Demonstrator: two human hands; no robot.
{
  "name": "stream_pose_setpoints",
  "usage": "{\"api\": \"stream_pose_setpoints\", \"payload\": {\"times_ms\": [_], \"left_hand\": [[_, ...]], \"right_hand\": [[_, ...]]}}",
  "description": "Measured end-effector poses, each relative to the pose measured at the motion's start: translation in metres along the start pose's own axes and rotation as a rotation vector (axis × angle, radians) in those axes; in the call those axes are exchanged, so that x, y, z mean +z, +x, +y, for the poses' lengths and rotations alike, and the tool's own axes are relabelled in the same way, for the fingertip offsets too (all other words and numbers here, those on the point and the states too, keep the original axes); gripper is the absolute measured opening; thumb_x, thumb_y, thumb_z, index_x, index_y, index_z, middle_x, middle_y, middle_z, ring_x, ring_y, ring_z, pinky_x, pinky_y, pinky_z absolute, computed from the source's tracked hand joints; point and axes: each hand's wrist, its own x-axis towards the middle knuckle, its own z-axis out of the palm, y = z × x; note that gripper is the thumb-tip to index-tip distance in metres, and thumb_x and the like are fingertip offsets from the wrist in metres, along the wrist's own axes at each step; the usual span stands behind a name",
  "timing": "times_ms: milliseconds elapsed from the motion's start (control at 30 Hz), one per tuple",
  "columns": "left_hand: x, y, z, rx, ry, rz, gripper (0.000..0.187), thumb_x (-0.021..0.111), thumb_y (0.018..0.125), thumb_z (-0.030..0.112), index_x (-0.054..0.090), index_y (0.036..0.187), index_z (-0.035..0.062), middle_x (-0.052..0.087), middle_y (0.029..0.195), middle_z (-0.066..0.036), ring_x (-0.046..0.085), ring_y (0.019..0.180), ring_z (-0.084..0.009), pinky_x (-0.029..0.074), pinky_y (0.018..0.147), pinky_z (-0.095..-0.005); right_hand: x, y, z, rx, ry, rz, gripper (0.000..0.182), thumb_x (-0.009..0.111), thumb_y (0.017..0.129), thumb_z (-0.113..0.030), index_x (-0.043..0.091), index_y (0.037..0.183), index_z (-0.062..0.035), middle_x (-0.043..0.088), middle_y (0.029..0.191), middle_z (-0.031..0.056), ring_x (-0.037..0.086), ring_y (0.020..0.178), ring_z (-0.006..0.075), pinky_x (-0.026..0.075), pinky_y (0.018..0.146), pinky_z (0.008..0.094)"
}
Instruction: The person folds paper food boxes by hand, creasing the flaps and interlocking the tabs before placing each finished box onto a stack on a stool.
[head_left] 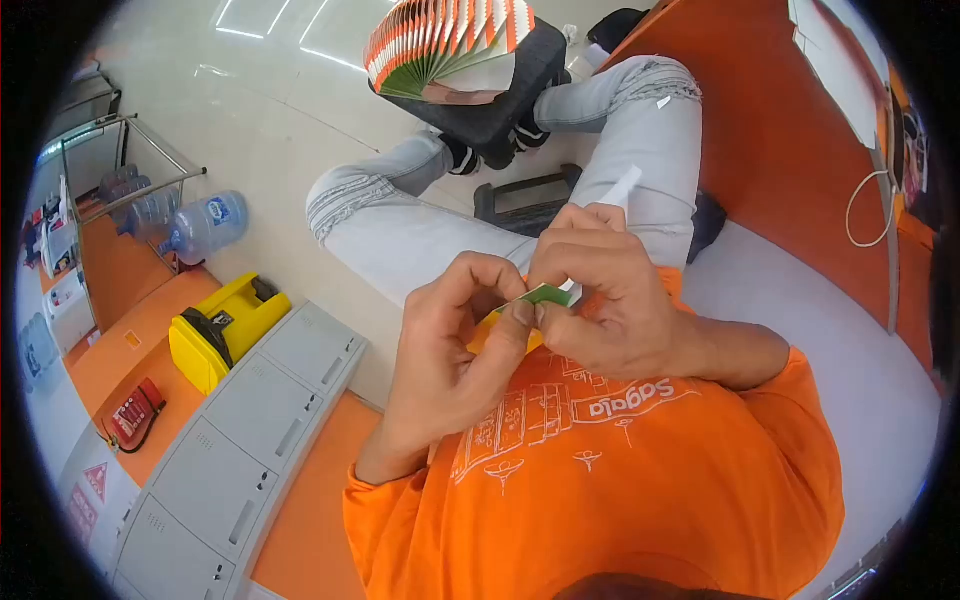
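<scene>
Green folded paper piece (547, 294), 1, sits between 2 hands, above the orange shirt (640, 480). Left hand (450, 345): curled, thumb and fingers pinching its left end. Right hand (612, 290): curled, pinching its right end. Out by the feet: 1 orange-white-green paper fan (450, 48), leaves too many to count, on 1 black stool (541, 62). Left side: 4 grey locker doors (262, 400), 1 yellow bin (197, 352), 1 red pouch (133, 415).

The left hand (440, 345) and right hand (615, 285) pinch a small green-and-white folded paper (548, 294) between thumbs and fingers. Beyond the knees, fanned, orange-edged folded papers (450, 50) rest on a black stool (543, 65).
</scene>
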Motion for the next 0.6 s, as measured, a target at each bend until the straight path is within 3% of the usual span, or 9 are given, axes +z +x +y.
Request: {"api": "stream_pose_setpoints", "payload": {"times_ms": [600], "left_hand": [[0.003, 0.002, -0.014, 0.106, 0.058, -0.054, 0.007, 0.057, 0.093, -0.005, 0.053, 0.098, -0.0023, 0.058, 0.082, -0.002, 0.053, 0.072, -0.006, 0.04, 0.062, -0.0219]], "right_hand": [[0.006, -0.004, 0.007, 0.043, 0.078, 0.014, 0.018, 0.069, 0.073, -0.013, 0.052, 0.067, -0.0102, 0.051, 0.066, -0.0002, 0.049, 0.072, 0.0174, 0.029, 0.079, 0.0369]]}}
